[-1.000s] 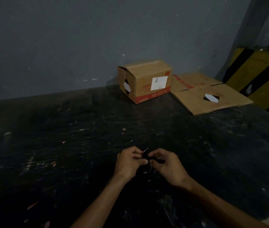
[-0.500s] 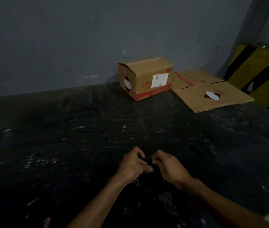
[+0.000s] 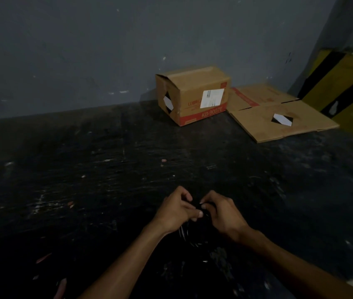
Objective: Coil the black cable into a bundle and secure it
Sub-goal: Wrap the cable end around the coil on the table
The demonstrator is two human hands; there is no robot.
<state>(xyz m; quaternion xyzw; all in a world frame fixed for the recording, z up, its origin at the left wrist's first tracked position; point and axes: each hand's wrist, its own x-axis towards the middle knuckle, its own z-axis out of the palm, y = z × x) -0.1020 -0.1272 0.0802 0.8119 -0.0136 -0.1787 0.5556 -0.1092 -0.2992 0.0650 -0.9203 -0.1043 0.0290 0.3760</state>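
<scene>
The black cable [image 3: 192, 237] hangs as a coil of several loops between and just below both hands, hard to make out against the dark floor. My left hand [image 3: 174, 211] grips the top of the coil from the left with curled fingers. My right hand [image 3: 223, 212] pinches the top of the coil from the right, fingertips almost meeting the left hand's. What fastens the coil is hidden between the fingers.
A dark, scuffed floor [image 3: 106, 180] stretches ahead to a grey wall [image 3: 128, 50]. A closed cardboard box [image 3: 192, 96] stands by the wall, with flattened cardboard [image 3: 279, 113] to its right. A yellow-and-black striped barrier [image 3: 348, 93] is at far right.
The hands have closed together at the top of the coil and sunk slightly in the view. The short cable end that stuck up between them is no longer visible.
</scene>
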